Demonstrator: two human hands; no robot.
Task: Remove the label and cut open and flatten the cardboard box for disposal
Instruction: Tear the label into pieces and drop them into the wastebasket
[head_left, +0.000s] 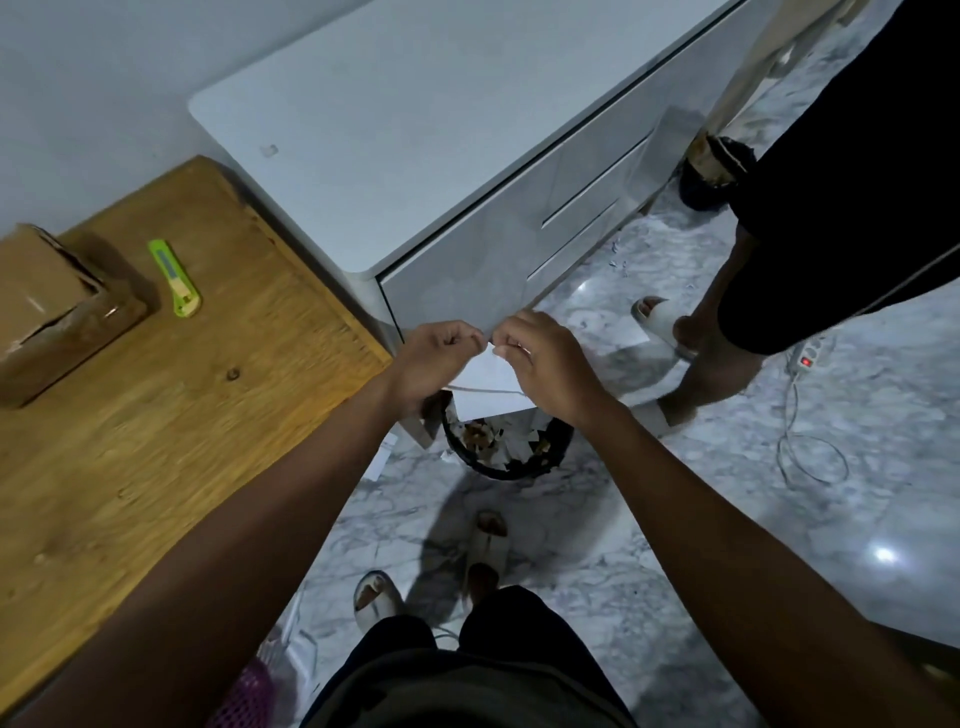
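A white paper label hangs between my two hands above a black waste bin. My left hand pinches its top edge from the left, and my right hand pinches it from the right, fingertips almost touching. The brown cardboard box stands at the far left of the wooden table, its top flaps partly torn. A green utility knife lies on the table just right of the box, away from both hands.
A white cabinet stands behind the bin. Another person's legs stand at the right on the marble floor, near a power strip and cable. Paper scraps fill the bin and lie around it. My feet in slippers are below.
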